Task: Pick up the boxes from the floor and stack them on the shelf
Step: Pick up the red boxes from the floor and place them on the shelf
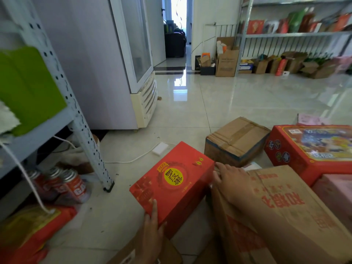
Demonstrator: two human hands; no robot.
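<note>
Red box (175, 180) at six o'clock, tilted, left hand (152, 221) pinching near corner, right hand (232, 180) pressing flat-fingered at three o'clock end. Could slip from so light a hold, or clip shelf (83, 134) at nine o'clock.

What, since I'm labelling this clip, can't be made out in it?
Head view:
- red box: underside, hidden by its own body.
- right hand: whether it grips the box; palm side faces away.
- left hand: wrist cut off by bottom edge.
- large cardboard box: cut off by bottom and right edges.
- far shelf goods: blurred.
</note>
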